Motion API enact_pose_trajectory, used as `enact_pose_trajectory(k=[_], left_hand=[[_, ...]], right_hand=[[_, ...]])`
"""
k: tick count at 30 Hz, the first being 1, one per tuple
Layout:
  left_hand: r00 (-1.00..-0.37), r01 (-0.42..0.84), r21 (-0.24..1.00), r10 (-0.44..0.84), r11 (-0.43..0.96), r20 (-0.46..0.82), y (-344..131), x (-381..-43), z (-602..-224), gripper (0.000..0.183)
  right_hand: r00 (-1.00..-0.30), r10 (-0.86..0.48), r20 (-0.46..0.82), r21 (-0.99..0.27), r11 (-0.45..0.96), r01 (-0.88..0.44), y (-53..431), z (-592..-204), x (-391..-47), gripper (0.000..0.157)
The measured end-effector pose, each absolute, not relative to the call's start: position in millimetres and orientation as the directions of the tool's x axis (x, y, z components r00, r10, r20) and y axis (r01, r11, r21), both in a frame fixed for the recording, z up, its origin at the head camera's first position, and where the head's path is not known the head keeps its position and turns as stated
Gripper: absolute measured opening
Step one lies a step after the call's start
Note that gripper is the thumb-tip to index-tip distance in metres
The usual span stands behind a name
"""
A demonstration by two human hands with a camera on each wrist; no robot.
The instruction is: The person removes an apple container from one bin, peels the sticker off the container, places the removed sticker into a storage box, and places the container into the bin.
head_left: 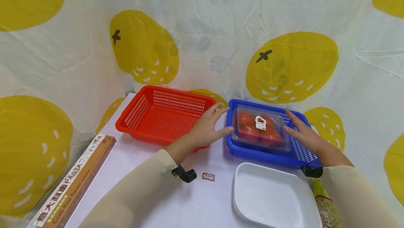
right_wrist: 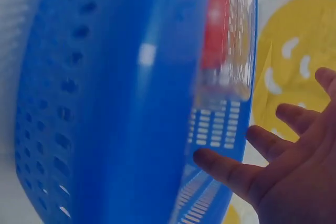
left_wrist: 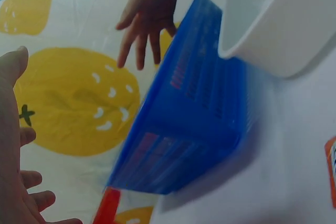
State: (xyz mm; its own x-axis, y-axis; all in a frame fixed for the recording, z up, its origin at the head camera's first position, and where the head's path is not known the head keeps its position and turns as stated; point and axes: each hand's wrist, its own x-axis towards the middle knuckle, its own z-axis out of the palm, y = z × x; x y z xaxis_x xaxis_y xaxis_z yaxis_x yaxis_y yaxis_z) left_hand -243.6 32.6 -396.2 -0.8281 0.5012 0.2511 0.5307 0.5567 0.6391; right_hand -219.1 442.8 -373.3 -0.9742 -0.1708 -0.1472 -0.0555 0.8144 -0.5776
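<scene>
A clear plastic box of tomatoes (head_left: 260,129) with a small white label sits in the blue basket (head_left: 262,159), toward its left side. My left hand (head_left: 206,124) is held between the red basket (head_left: 164,135) and the blue one, fingers spread and holding nothing. Over the right part of the blue basket reaches my right hand (head_left: 304,135), its fingers extended beside the tomato box. In the right wrist view the spread fingers (right_wrist: 226,169) show next to the basket, with a gap to the box.
A white tray (head_left: 274,194) stands in front of the blue basket. Beside it, partly under the right sleeve, lies a bag (head_left: 328,208). A small orange card (head_left: 208,176) lies mid-table. A long pasta box (head_left: 74,182) lines the left edge. Patterned cloth hangs behind.
</scene>
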Motion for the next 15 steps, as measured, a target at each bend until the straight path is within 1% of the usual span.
enact_pose_trajectory(k=[6, 10, 15], left_hand=[[-0.819, 0.536, 0.648, 0.521, 0.541, 0.242, 51.5, -235.6, -403.6, 0.081], [-0.822, 0.519, 0.681, 0.519, 0.517, 0.233, 61.9, -227.5, -406.7, 0.079], [-0.832, 0.49, 0.711, 0.514, 0.504, 0.21, 72.9, -216.7, -411.5, 0.078]], right_hand=[[-0.957, -0.185, -0.222, -0.668, 0.744, 0.011, 460.3, -376.4, -236.1, 0.082], [-0.938, -0.198, -0.284, -0.678, 0.733, 0.05, 466.6, -375.0, -244.5, 0.083], [-0.926, -0.213, -0.313, -0.699, 0.711, 0.072, 473.2, -380.3, -249.4, 0.084]])
